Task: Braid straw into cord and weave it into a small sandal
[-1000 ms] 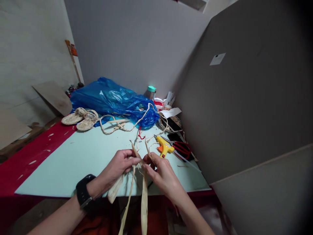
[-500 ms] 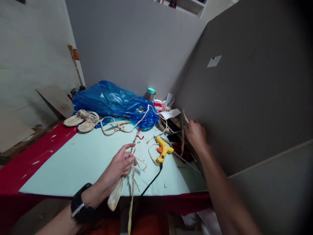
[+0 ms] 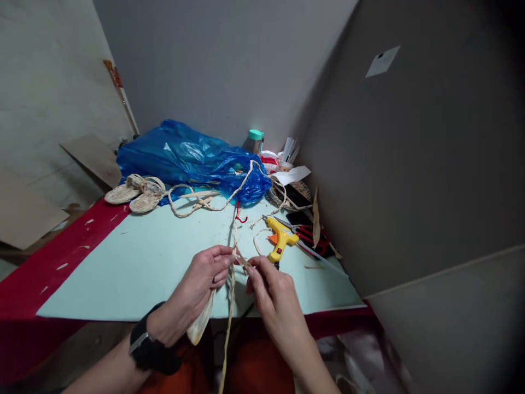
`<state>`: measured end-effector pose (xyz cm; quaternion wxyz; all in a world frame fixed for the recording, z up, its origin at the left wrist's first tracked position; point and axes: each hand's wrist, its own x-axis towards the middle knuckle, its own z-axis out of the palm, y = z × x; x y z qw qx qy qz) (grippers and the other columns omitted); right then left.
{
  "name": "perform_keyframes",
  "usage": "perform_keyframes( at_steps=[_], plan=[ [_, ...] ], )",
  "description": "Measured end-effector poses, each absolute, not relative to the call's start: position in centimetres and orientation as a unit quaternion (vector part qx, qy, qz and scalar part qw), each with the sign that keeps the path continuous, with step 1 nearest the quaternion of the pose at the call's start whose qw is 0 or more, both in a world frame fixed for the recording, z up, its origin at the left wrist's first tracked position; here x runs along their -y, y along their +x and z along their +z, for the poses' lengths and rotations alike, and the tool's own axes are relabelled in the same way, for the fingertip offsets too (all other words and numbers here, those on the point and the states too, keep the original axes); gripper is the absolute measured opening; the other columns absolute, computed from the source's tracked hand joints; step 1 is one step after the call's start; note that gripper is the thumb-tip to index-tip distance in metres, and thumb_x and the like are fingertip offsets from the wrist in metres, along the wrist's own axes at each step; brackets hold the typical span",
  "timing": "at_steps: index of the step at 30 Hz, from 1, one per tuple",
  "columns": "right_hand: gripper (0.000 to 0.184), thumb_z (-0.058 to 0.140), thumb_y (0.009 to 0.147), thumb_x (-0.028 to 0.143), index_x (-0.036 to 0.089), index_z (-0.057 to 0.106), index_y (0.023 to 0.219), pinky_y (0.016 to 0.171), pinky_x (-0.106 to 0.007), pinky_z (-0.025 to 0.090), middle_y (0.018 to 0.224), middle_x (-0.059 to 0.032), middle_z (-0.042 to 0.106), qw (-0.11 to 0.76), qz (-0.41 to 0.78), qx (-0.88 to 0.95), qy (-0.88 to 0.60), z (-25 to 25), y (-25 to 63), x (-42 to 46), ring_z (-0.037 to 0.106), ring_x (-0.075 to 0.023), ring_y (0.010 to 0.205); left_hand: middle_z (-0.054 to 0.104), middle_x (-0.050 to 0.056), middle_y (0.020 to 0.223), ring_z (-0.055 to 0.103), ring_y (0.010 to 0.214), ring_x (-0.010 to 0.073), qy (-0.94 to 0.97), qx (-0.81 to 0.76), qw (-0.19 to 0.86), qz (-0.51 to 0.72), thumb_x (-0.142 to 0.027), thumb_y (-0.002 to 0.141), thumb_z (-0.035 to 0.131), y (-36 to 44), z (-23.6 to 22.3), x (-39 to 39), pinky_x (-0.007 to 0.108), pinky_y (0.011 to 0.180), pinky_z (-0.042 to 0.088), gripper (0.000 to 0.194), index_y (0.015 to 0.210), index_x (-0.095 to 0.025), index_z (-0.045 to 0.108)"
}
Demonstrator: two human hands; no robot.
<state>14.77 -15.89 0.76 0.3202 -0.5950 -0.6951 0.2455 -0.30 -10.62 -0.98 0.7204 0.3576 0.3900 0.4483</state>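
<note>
A thin braid of pale dried husk strips (image 3: 235, 236) runs toward me from a red string (image 3: 241, 216) at the far side of the table. My left hand (image 3: 209, 271) pinches this braid between thumb and forefinger. A broad husk strip (image 3: 199, 324) hangs below that palm, and a long narrow one trails over the table's front edge. Close on the right, my right hand (image 3: 273, 282) is closed on the end of a husk strip, its fingertips just short of the left ones. Beyond it lies a yellow glue gun (image 3: 282, 239).
Husk sandals (image 3: 146, 201) and a blue plastic bag (image 3: 180, 153) lie at the back left, with a loose braided cord (image 3: 213, 208) before them. Red-handled scissors (image 3: 315, 235) are by the right partition (image 3: 410, 164). A green-lidded bottle (image 3: 255, 141) stands behind.
My right hand has come from beside the right partition to the braid and now grips a husk strip near my left hand. The left fingers have closed into a pinch. The view has shifted slightly.
</note>
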Motion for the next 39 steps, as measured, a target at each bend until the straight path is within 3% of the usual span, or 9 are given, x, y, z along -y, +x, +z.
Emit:
perform_keyframes(
  at_steps=[7,15,27,31,33,36,39],
  plan=[
    [0.022,0.036,0.098,0.027,0.018,0.055,0.091,0.057,-0.029,0.024,0.073,-0.0084,0.066,0.265,0.193,0.677,-0.659,-0.3,13.6,15.7,0.059,-0.0209,0.059,0.056,-0.004,0.067,0.026,0.044,-0.0003,0.361,-0.39,0.712,0.459,-0.024,0.074,0.078,-0.2,-0.8,10.7,0.016,0.04,0.015,0.025,0.09,-0.01,0.066],
    [0.019,0.037,0.096,0.025,0.019,0.055,0.093,0.055,-0.029,0.024,0.065,-0.0043,0.064,0.248,0.177,0.68,-0.667,0.0,13.4,16.3,0.057,-0.0194,0.054,0.049,-0.006,0.064,0.024,0.045,0.0003,0.364,-0.392,0.715,0.449,-0.025,0.075,0.078,-0.2,-0.7,10.8,0.015,0.04,0.015,0.026,0.093,-0.011,0.065],
    [0.027,0.04,0.101,0.03,0.02,0.064,0.098,0.054,-0.03,0.018,0.064,-0.0064,0.068,0.21,0.141,0.695,-0.673,-0.4,13.3,15.8,0.059,-0.0199,0.051,0.061,-0.002,0.072,0.026,0.044,-0.0008,0.366,-0.394,0.713,0.449,-0.024,0.075,0.08,-0.1,-0.5,10.9,0.014,0.04,0.015,0.026,0.093,-0.01,0.068],
    [0.026,0.042,0.1,0.031,0.018,0.064,0.096,0.055,-0.03,0.026,0.072,-0.008,0.07,0.223,0.126,0.693,-0.674,-0.2,13.4,16.0,0.064,-0.0229,0.061,0.067,0.003,0.077,0.025,0.043,-0.0023,0.357,-0.408,0.711,0.448,-0.022,0.072,0.081,-0.3,-0.6,10.7,0.014,0.039,0.014,0.024,0.087,-0.009,0.068],
    [0.027,0.043,0.1,0.031,0.015,0.059,0.113,0.062,-0.031,0.038,0.096,-0.0136,0.071,0.242,0.115,0.685,-0.678,-0.2,13.4,16.0,0.068,-0.0272,0.081,0.069,0.005,0.08,0.025,0.042,-0.0026,0.35,-0.414,0.713,0.445,-0.022,0.071,0.082,-0.4,-0.7,10.7,0.014,0.039,0.013,0.023,0.085,-0.009,0.069],
    [0.043,0.046,0.099,0.029,0.009,0.042,0.137,0.084,-0.035,0.047,0.128,-0.0196,0.061,0.322,0.16,0.688,-0.631,-0.6,13.4,15.4,0.063,-0.027,0.11,0.066,0.004,0.077,0.027,0.043,-0.0021,0.34,-0.42,0.716,0.443,-0.021,0.069,0.082,-0.3,-0.7,10.7,0.014,0.039,0.015,0.024,0.086,-0.009,0.07],
    [0.033,0.046,0.1,0.026,0.013,0.051,0.13,0.088,-0.027,0.049,0.117,-0.0119,0.068,0.376,0.222,0.699,-0.566,-1.2,13.6,14.3,0.065,-0.0186,0.104,0.059,-0.001,0.07,0.027,0.044,-0.0013,0.331,-0.421,0.717,0.445,-0.022,0.067,0.083,-0.1,-0.9,10.6,0.013,0.04,0.016,0.028,0.088,-0.01,0.07]
  ],
)
